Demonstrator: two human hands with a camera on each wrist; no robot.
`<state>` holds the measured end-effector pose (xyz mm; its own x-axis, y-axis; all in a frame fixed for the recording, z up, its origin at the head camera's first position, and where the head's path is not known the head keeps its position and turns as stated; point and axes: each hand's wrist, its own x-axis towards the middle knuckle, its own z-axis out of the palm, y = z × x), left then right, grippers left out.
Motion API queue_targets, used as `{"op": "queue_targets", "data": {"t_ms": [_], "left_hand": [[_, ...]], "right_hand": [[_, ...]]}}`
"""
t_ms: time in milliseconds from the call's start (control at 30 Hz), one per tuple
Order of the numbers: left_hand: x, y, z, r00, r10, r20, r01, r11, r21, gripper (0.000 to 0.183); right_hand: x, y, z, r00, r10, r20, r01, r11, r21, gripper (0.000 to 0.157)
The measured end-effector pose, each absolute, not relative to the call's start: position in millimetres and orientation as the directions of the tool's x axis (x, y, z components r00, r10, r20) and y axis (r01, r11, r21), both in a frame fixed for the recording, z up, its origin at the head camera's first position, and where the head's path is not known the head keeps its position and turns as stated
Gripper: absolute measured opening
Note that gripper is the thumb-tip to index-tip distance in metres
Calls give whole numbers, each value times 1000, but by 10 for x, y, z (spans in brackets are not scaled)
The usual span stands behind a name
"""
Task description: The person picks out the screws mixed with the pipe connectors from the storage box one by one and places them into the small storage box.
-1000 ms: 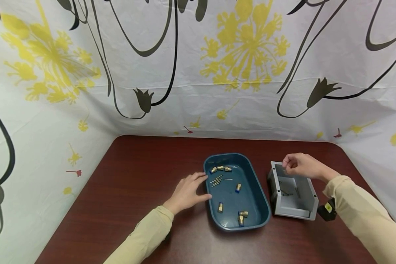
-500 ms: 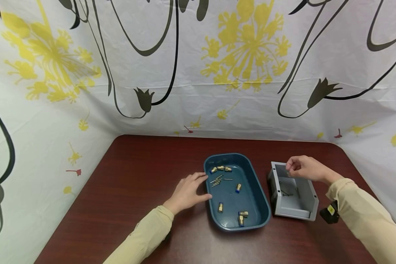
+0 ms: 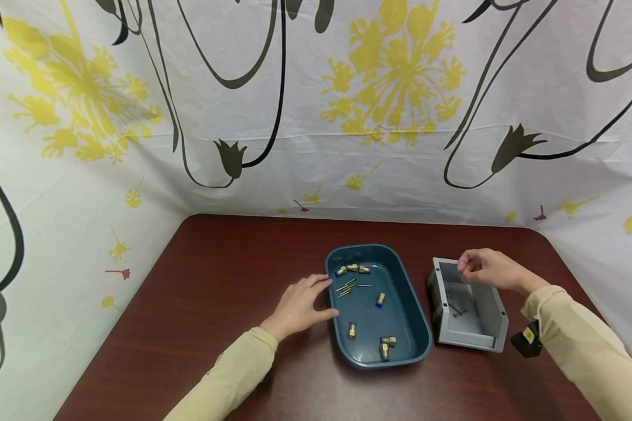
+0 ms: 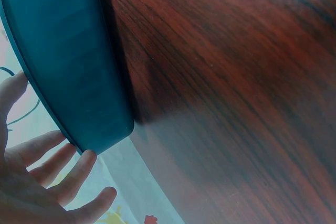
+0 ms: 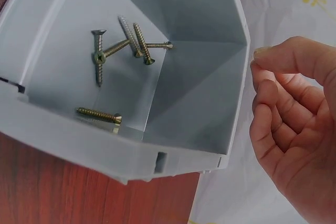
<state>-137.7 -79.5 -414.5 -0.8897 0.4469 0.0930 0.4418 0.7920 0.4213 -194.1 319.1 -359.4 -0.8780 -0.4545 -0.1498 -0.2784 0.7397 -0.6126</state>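
Note:
My right hand point(image 3: 488, 270) hovers over the far end of a grey plastic bin point(image 3: 469, 341). Its fingers are curled, the thumb tip meets the index finger, and nothing shows between them in the right wrist view. Several screws point(image 5: 98, 115) lie on the bin floor, some crossing each other. My left hand point(image 3: 298, 310) rests with extended fingers and thumb at the left rim of a blue tray point(image 3: 342, 345). Inside the tray are several brass fittings point(image 3: 381, 300), some with blue ends, and a small group of screws point(image 3: 345, 288) near its left side.
The bin stands close to the tray's right side on a dark red-brown wooden table point(image 3: 232, 263). A white cloth with yellow and grey flower prints point(image 3: 395, 70) hangs behind the table and along its sides. A black device point(image 3: 526, 339) is strapped at the right wrist.
My right hand has shifted slightly to the right above the bin. Inside the bin, the screws lie a little differently. The left hand and the tray have stayed put.

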Motion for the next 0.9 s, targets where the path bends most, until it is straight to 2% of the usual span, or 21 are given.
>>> {"op": "queue_targets", "data": {"t_ms": [533, 900], "left_hand": [[-1382, -790, -4145, -889, 448, 98, 445, 791, 420, 65], [-1388, -799, -4152, -891, 444, 92, 439, 795, 418, 66]], "right_hand": [[-2054, 2995, -3570, -888, -452, -80, -313, 724, -614, 11], [-2161, 2592, -3454, -847, -532, -15, -398, 653, -644, 11]]}}
